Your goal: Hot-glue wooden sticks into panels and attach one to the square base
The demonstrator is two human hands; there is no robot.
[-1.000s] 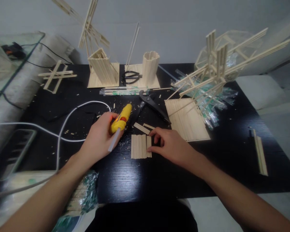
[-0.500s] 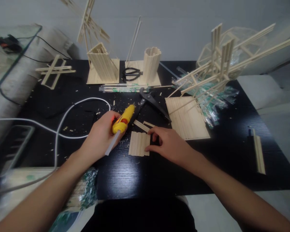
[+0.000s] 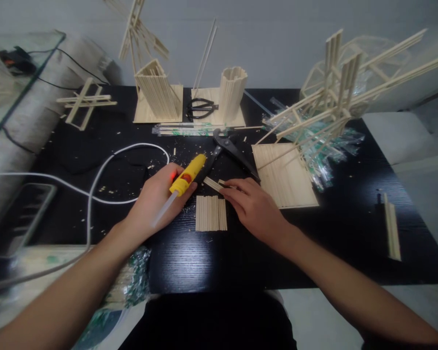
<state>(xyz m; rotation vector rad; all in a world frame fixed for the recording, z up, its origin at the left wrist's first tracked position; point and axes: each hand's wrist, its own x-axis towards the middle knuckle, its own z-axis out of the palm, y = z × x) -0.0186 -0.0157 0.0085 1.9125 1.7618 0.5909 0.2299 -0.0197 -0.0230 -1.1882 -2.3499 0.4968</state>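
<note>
My left hand (image 3: 159, 198) is wrapped round a yellow hot glue gun (image 3: 190, 174); a translucent glue stick (image 3: 165, 209) juts from its rear and a red light glows beside the thumb. The gun points away, toward the black cutters (image 3: 224, 146). My right hand (image 3: 253, 206) is closed at short loose wooden sticks (image 3: 212, 183), its fingertips on one of them; the thumb is mostly hidden. Just in front of me, between the hands, lies a small flat square panel of sticks (image 3: 210, 214) placed side by side, with a narrow gap near its right side.
Two stick towers (image 3: 156, 92) (image 3: 232, 95) on bases stand at the back, with black-handled scissors (image 3: 201, 108) between. A large stick frame (image 3: 336, 104) rises at right above a wooden board (image 3: 284, 180) and plastic wrappers (image 3: 324, 155). A white cord (image 3: 91, 194) loops at left.
My right hand has left the right edge of the square panel and moved slightly up to the loose sticks. My left hand still holds the glue gun in nearly the same place.
</note>
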